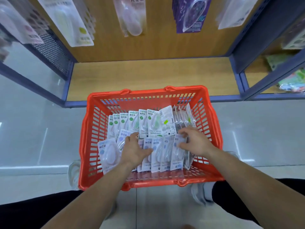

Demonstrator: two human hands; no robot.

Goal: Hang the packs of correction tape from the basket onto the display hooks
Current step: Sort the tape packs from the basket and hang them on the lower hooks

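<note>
Fig.: packs (153,123) overlapped in rows in basket (145,93) on floor. R hand (194,141) pinches top of blue pack (177,156); L hand (135,149) curled among packs, grip unclear. Risk: overlapping neighbours snag, lift w/ it, then drop.

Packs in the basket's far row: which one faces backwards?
The pack at that row's right end: it shows fine print and a lime sticker, while the others show green-dotted blister fronts.
</note>
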